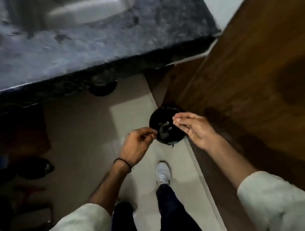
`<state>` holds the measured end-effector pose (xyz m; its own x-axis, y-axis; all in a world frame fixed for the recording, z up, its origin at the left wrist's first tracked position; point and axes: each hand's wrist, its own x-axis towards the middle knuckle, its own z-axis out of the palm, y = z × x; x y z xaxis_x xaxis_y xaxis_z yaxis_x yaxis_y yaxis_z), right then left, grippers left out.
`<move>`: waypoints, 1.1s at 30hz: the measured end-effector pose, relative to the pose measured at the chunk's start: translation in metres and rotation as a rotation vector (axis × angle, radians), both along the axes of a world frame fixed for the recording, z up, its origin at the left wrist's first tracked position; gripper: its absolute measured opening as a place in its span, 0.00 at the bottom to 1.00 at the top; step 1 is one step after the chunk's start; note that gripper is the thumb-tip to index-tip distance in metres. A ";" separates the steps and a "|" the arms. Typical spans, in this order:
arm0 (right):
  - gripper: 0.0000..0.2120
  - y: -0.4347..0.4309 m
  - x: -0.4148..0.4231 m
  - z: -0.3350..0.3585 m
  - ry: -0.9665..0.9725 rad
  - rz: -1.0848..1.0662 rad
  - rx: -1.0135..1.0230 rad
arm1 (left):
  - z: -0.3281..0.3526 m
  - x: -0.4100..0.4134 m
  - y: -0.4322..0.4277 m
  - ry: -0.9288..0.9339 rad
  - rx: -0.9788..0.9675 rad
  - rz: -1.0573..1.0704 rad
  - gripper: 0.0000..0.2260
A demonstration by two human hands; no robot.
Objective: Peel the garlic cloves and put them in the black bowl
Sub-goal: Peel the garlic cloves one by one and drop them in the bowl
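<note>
Seen through my head camera, a round black container (pixel 154 116) stands low on the pale floor (pixel 85 125), against the foot of a brown wooden panel (pixel 236 70), its open mouth facing up. Inside lie dark crumpled folds and a few pale scraps (pixel 165 123), too blurred to name. I cannot tell whether this is the black bowl. My left hand (pixel 137 144) and right hand (pixel 195 128) flank its rim with fingertips pinched together. Whether garlic or peel sits between them, I cannot make out.
</note>
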<state>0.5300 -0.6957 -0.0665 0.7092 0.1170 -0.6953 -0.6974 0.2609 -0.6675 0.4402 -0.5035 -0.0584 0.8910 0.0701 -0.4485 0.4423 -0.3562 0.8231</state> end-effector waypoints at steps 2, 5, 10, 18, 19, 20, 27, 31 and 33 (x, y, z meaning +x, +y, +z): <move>0.09 -0.031 0.012 -0.038 0.014 -0.024 -0.062 | -0.039 0.018 -0.026 0.041 -0.040 -0.021 0.08; 0.11 -0.059 0.027 -0.105 0.029 -0.017 -0.152 | -0.101 0.040 -0.051 0.136 -0.060 -0.042 0.11; 0.08 -0.065 0.053 -0.244 0.011 0.056 -0.345 | -0.218 0.062 -0.065 0.215 0.005 -0.025 0.15; 0.12 -0.052 0.083 -0.426 -0.107 0.176 -0.574 | -0.375 0.087 -0.066 0.163 0.074 -0.038 0.10; 0.10 -0.050 0.084 -0.433 -0.149 0.215 -0.643 | -0.385 0.088 -0.065 0.156 0.082 -0.030 0.10; 0.08 -0.051 0.083 -0.452 -0.229 0.283 -0.746 | -0.398 0.086 -0.063 0.154 0.093 -0.027 0.11; 0.12 -0.058 0.082 -0.494 -0.316 0.466 -1.036 | -0.432 0.069 -0.053 0.166 0.119 -0.029 0.12; 0.06 -0.048 0.080 -0.479 -0.356 0.443 -1.019 | -0.429 0.063 -0.047 0.173 0.134 -0.028 0.14; 0.13 -0.045 0.076 -0.470 -0.384 0.565 -1.042 | -0.422 0.062 -0.045 0.163 0.137 -0.024 0.14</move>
<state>0.6060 -0.7406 -0.5361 0.9168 -0.0109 -0.3991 -0.2539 -0.7873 -0.5619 0.5024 -0.5481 -0.4808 0.8099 0.1199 -0.5742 0.5553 -0.4721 0.6846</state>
